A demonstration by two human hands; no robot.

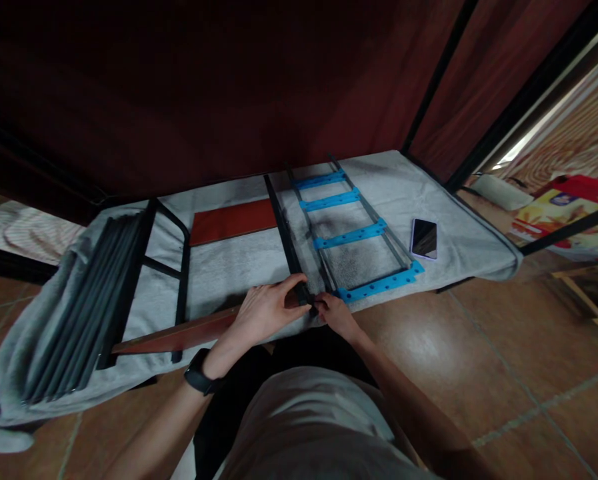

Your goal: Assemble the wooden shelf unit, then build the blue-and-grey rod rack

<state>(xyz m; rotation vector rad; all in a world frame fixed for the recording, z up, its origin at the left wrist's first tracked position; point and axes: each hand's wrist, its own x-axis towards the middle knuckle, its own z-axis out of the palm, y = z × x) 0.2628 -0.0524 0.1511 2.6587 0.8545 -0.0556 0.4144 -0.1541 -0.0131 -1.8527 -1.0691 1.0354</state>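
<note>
My left hand [266,310] is wrapped round the near end of a long black metal bar [285,237], beside the end of a reddish-brown board [179,335]. Close on its right, my right hand [335,313] has its fingers pinched together at the bar's end; whatever they hold is too small to make out. The board runs left to a black metal frame [183,293] with a crossbar. Farther back, a second reddish-brown board [233,223] lies between the frame and the bar.
Blue perforated strips [351,237] with thin grey rods lie right of the bar. A phone [424,238] rests on the grey blanket [459,227]. Several dark tubes [86,307] sit at the left. Dark red curtains [203,87] hang behind; a colourful package [569,213] stands at right.
</note>
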